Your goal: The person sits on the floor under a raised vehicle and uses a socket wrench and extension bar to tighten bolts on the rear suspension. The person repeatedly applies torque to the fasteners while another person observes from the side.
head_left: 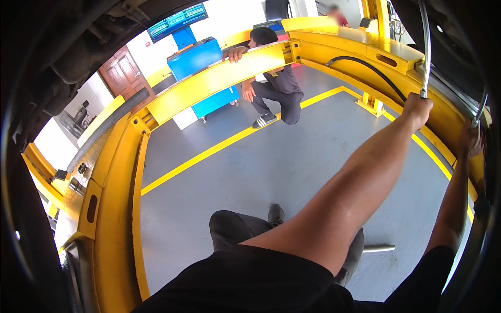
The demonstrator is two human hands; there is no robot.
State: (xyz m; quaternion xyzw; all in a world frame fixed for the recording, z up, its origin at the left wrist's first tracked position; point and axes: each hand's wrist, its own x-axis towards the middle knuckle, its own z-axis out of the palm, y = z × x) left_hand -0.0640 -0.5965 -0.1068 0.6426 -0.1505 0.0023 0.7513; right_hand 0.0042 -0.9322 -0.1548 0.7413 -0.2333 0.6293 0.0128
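Observation:
My left arm reaches up to the right, and my left hand (pixel 417 110) is closed round the lower end of a long chrome bar (pixel 427 49), which rises toward the dark vehicle underside. Farther right, my right hand (pixel 471 140) is raised beside the yellow lift rail (pixel 443 115). Its fingers close at the lower end of a shorter shiny metal tool (pixel 480 108); the picture's rim partly hides this hand, and the tool's kind is unclear. Both tools stand roughly upright, a little apart.
Overhead hangs a dark vehicle underside (pixel 73 57). Yellow lift beams (pixel 214 75) surround me; small metal parts (pixel 76 185) lie on the left one. A co-worker (pixel 279 86) crouches beyond the cross beam, near a blue tool cabinet (pixel 195 58). A metal rod (pixel 379 248) lies on the grey floor.

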